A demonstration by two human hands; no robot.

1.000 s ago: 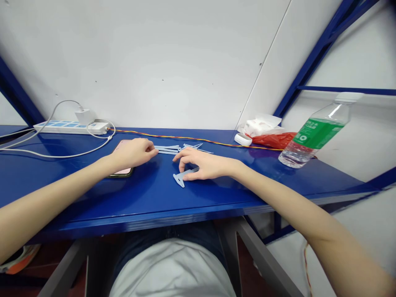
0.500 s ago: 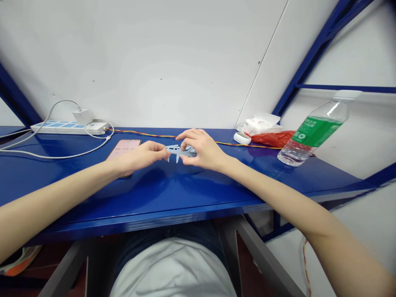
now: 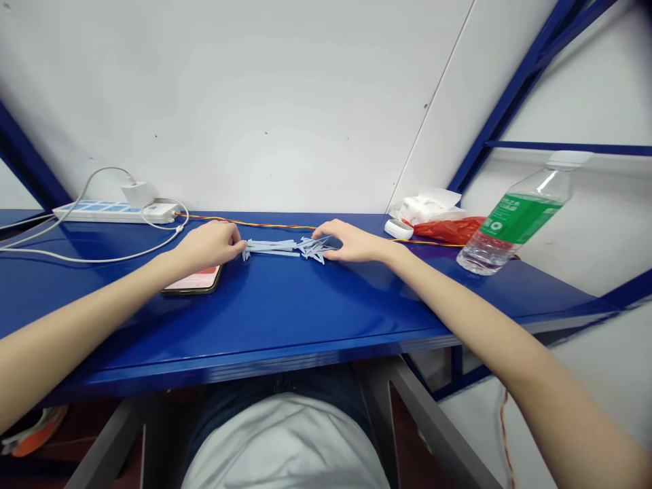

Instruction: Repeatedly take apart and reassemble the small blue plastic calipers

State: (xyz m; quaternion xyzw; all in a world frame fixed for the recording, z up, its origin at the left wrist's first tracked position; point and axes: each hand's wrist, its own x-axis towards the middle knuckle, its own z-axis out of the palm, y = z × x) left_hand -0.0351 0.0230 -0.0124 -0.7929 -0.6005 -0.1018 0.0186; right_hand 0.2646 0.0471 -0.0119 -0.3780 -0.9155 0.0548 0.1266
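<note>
Several thin, light grey-blue strips lie side by side on the blue table, with small jaw-like prongs at their left end, like small calipers. At that end, my left hand is closed, its fingertips pinched on a pronged strip. Just right of the strips is a loose heap of small, pointed grey-blue pieces. Over the heap's right side my right hand has thumb and fingers apart, touching or nearly touching the pieces. Under my left wrist lies a phone, its screen partly covered.
A white power strip with a plugged-in charger and white cable is at the back left. A yellow-red wire runs along the wall. A white oval device, a tissue pack, a red bag and a water bottle stand at the right.
Both hands held a caliper-like piece between them above the table. They have since parted: my left hand moved left to the strips, my right slightly right to the heap, uncovering both groups.
</note>
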